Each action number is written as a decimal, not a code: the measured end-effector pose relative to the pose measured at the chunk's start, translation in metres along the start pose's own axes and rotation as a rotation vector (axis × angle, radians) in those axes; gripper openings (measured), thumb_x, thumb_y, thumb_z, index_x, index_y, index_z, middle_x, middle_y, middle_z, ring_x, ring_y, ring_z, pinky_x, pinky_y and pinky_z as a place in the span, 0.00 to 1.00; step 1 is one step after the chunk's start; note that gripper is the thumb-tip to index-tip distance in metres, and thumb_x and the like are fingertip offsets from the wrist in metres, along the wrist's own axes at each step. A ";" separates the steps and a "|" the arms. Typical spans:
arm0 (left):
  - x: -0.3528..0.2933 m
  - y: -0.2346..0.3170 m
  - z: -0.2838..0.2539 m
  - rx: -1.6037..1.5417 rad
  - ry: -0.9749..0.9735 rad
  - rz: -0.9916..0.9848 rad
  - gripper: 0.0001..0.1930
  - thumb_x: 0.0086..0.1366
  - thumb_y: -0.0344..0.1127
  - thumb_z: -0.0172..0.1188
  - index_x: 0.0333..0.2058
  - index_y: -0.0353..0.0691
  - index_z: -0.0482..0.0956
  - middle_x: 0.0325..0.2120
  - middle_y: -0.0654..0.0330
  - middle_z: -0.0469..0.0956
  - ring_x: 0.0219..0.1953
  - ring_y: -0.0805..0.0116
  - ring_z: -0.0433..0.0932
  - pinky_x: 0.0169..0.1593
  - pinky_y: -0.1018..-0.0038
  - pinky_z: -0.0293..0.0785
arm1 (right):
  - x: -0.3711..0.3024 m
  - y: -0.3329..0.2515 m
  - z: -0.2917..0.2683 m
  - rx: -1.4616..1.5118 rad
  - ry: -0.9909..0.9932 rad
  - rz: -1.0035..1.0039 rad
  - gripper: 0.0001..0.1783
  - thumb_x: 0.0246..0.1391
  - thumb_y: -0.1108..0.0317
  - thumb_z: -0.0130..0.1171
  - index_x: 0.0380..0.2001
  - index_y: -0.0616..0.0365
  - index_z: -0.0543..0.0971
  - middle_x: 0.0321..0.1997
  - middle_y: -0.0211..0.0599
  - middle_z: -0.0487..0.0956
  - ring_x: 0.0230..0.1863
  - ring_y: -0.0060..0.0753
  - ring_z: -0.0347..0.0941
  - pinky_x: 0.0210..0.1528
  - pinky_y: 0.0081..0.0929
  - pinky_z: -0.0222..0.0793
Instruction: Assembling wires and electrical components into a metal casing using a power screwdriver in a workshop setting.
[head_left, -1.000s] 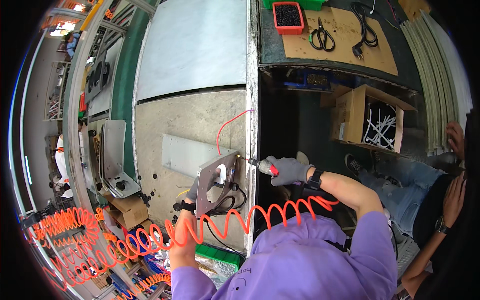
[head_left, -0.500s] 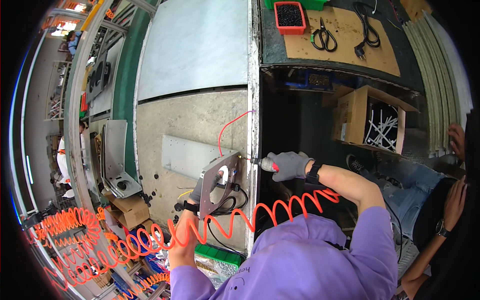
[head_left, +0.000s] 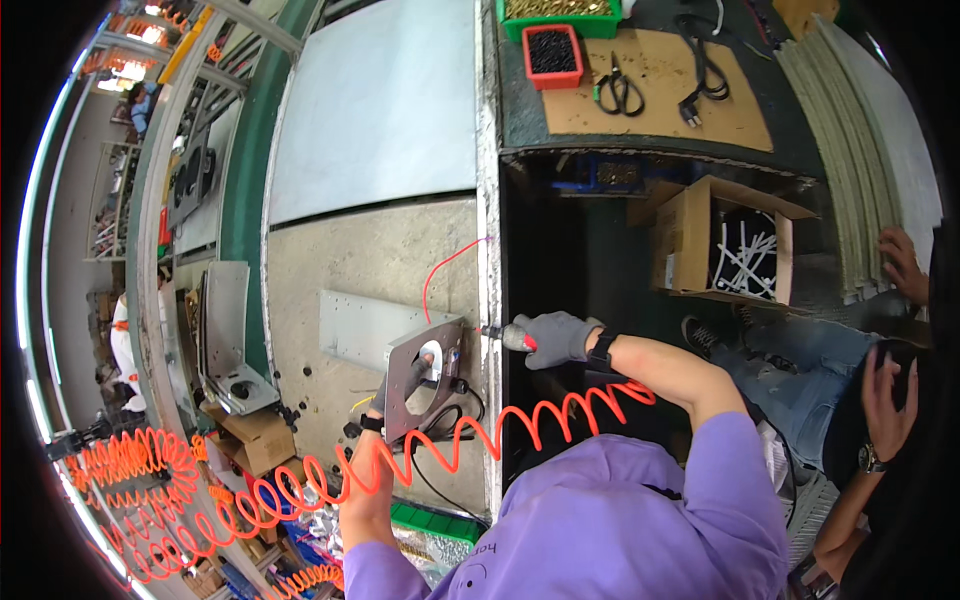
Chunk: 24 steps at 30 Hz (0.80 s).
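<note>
My right hand [head_left: 562,340], in a grey glove, is closed around a screwdriver with a rounded grey and red body [head_left: 517,338]. Its thin tip points left at the edge of an upright grey metal panel [head_left: 402,392]; whether it touches a screw is too small to tell. My left hand [head_left: 400,376], also gloved, grips this panel from its left side, and part of it shows through the large round cutout. A flat metal plate [head_left: 365,322] extends from the panel's far side. A red wire [head_left: 430,285] and black cables [head_left: 470,403] run beside the panel.
An orange coiled hose [head_left: 520,425] stretches across my forearms. Right of the bench stands a cardboard box [head_left: 690,240] of white strips. Farther off are a red tray [head_left: 552,58], scissors [head_left: 620,92] and a power cord [head_left: 710,75]. A co-worker's hand [head_left: 903,262] rests near stacked panels.
The whole view has shifted slightly, moving the bench and my hands left and down in it. My grips look the same. The co-worker's nearer hand has spread its fingers.
</note>
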<state>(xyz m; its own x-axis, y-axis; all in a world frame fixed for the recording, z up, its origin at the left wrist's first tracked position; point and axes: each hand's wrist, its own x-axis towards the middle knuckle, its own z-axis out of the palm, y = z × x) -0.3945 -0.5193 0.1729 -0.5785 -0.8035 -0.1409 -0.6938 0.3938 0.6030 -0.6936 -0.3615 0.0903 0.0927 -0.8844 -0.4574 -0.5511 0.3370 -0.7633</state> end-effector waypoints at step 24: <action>-0.075 -0.016 0.041 -0.372 0.003 -0.195 0.19 0.59 0.40 0.47 0.15 0.34 0.71 0.17 0.54 0.70 0.31 0.62 0.63 0.40 0.64 0.57 | -0.072 -0.036 0.089 0.756 -0.317 0.153 0.11 0.40 0.62 0.59 0.23 0.58 0.74 0.18 0.28 0.71 0.20 0.21 0.67 0.21 0.23 0.62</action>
<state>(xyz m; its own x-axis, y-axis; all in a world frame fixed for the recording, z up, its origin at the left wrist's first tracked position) -0.3579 -0.4467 0.1414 -0.4498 -0.8487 -0.2783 -0.5877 0.0466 0.8077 -0.6069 -0.2815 0.1105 0.3533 -0.7164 -0.6016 0.1179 0.6720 -0.7311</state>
